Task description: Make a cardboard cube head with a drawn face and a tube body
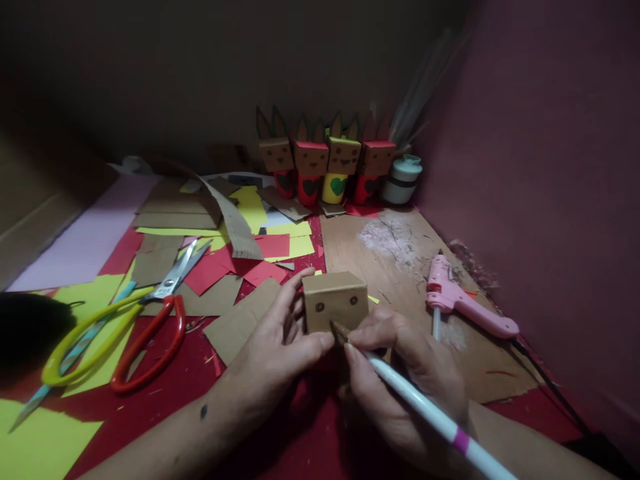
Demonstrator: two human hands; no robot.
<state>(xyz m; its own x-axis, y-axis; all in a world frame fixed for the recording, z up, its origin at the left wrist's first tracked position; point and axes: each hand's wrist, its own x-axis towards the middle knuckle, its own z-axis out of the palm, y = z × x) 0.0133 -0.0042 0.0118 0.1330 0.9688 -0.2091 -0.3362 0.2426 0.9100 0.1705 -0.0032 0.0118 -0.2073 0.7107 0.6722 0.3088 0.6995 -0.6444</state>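
Note:
My left hand (287, 333) is wrapped around the left side of a small brown cardboard box (333, 303), thumb at its lower front edge. Two round eyes are drawn on the box's front face. In my right hand (405, 373) is a white pencil (417, 400) with a purple band, pinched near its sharpened end. Its dark tip meets the front face below the eyes, and my right fingers rest close to the box's lower right corner. The lower part of the box is hidden behind my hands.
Scissors (150, 317) with yellow and red handles lie left over a striped pencil (83, 340). A pink glue gun (463, 300) rests right on a cardboard sheet (345, 240). Several cardboard figures (313, 160) and a lidded jar (403, 180) stand behind paper scraps (213, 270).

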